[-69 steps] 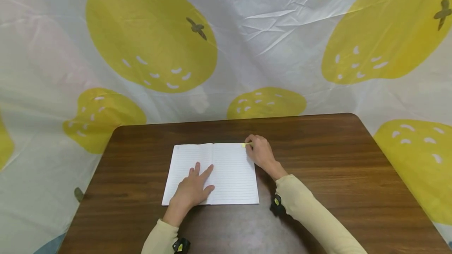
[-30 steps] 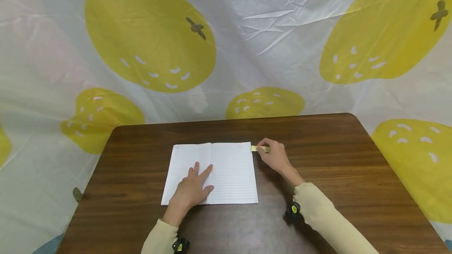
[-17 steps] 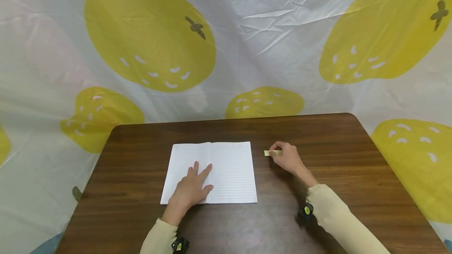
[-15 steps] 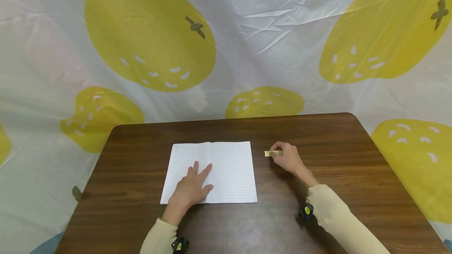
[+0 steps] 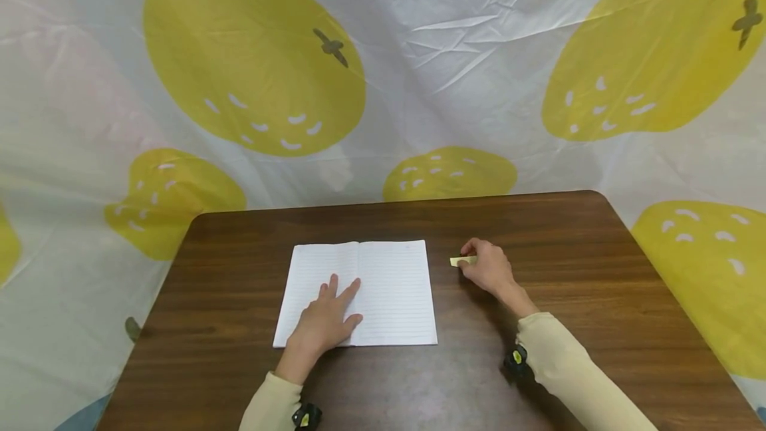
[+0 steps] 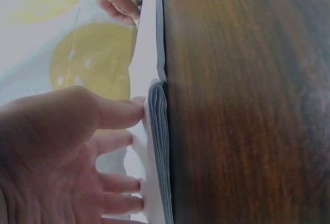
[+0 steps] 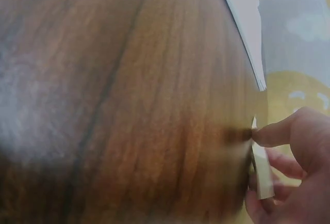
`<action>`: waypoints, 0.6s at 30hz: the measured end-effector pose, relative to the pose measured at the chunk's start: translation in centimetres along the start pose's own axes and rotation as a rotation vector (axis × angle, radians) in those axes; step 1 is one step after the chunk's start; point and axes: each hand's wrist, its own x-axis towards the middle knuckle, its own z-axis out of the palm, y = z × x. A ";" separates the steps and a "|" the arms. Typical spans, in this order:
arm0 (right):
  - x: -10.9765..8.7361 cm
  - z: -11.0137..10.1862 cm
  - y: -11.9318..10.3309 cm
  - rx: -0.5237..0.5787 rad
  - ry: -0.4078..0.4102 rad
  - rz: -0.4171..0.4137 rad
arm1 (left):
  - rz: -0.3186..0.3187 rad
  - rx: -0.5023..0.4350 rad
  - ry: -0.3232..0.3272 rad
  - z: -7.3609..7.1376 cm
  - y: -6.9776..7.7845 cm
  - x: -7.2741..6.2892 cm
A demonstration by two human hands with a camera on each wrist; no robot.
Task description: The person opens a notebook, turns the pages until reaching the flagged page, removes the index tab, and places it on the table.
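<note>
An open lined notebook point(image 5: 389, 298) lies on the table. My left hand point(image 5: 325, 318) rests on its left page with the fingers spread, a fingertip reaching the fold. In the left wrist view the left hand point(image 6: 56, 146) touches the page with thumb and fingertips. To the right of the notebook, my right hand point(image 5: 489, 267) pinches a narrow pale yellow sticky note point(image 5: 456, 261) between thumb and fingers, apart from the page. The right wrist view shows the sticky note point(image 7: 263, 172) as a slightly bent strip close to the tabletop, partly hidden by the right hand point(image 7: 304, 157).
The brown wooden table point(image 5: 574, 251) extends on all sides of the notebook. Behind it hangs a pale cloth point(image 5: 455, 98) with large yellow fruit prints, close to the table's back edge.
My right hand has come away from the notebook's top right corner, pulling the sticky note rightward off the page. Lately it has hardly moved, and the strip has tilted slightly. The left hand stays put.
</note>
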 end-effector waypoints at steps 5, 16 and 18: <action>-0.4 0.6 0.2 -0.030 0.080 0.002 | -0.006 0.002 -0.007 0.0 0.1 0.0; -0.5 2.1 0.2 -0.062 0.135 0.081 | 0.012 0.093 0.017 0.4 0.1 0.0; -0.6 2.1 0.0 -0.059 0.114 0.083 | 0.013 0.101 0.020 0.5 0.1 0.0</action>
